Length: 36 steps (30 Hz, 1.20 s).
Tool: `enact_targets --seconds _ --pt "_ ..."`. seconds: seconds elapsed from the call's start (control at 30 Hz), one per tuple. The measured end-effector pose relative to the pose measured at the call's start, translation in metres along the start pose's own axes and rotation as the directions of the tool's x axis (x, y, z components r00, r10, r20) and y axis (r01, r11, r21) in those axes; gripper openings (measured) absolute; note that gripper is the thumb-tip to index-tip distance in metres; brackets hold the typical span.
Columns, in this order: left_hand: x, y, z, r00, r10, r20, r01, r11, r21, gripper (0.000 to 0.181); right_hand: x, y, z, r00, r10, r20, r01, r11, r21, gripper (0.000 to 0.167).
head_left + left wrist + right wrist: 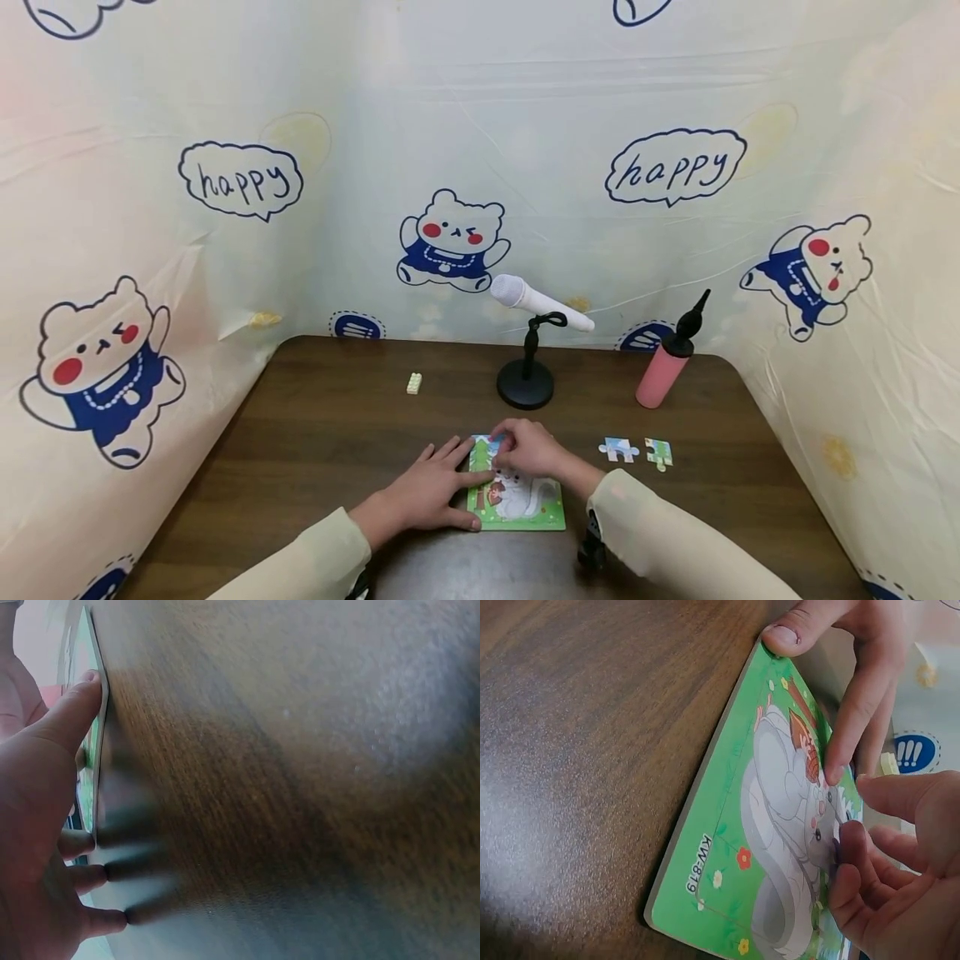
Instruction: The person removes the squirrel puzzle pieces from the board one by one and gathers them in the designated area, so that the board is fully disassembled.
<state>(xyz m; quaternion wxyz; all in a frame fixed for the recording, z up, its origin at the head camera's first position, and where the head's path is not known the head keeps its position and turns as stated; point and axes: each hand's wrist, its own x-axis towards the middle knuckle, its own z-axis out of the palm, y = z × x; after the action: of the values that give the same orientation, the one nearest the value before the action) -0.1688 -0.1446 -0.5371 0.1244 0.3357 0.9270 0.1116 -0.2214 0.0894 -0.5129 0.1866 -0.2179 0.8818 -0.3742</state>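
Observation:
A puzzle board (525, 510) with a green border and a grey-white animal picture lies on the table. My left hand (427, 492) is spread at its left side; in the left wrist view the thumb of this hand (37, 780) rests on the board's edge (94, 645). One finger reaches onto the picture. Over the board's upper part, my right hand (534, 450) has bent fingers and pinches a small puzzle piece, mostly hidden. In the right wrist view, a purplish bit of the piece (835, 852) shows by the fingertips of this hand (907, 862).
Two loose puzzle pieces (618, 450) (660, 452) lie right of the board. Behind stand a white microphone (543, 304) on a black stand (525, 385) and a pink bottle-shaped pump (663, 377). A pale toy block (414, 383) lies at the back left.

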Motion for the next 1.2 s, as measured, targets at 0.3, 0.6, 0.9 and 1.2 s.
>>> enact_targets --seconds 0.3,0.6,0.9,1.2 --pt "-0.001 0.001 -0.001 1.000 0.001 0.007 -0.001 1.000 -0.008 0.073 0.003 -0.001 0.008 0.999 0.014 -0.052 -0.017 0.998 -0.055 0.040" --pt "-0.002 0.001 0.000 1.000 0.007 0.004 -0.007 1.000 -0.023 0.072 0.006 -0.001 0.009 0.994 0.043 -0.102 -0.052 0.995 -0.083 0.024" --pt "-0.002 0.000 0.000 1.000 -0.001 0.022 0.002 0.999 -0.043 0.068 0.007 0.002 0.004 0.992 0.011 -0.125 -0.013 1.000 -0.015 0.013" --pt "-0.003 -0.003 0.001 1.000 -0.002 -0.005 0.002 0.999 -0.053 0.069 -0.004 0.012 -0.027 0.990 -0.007 -0.138 0.028 0.988 0.152 0.010"
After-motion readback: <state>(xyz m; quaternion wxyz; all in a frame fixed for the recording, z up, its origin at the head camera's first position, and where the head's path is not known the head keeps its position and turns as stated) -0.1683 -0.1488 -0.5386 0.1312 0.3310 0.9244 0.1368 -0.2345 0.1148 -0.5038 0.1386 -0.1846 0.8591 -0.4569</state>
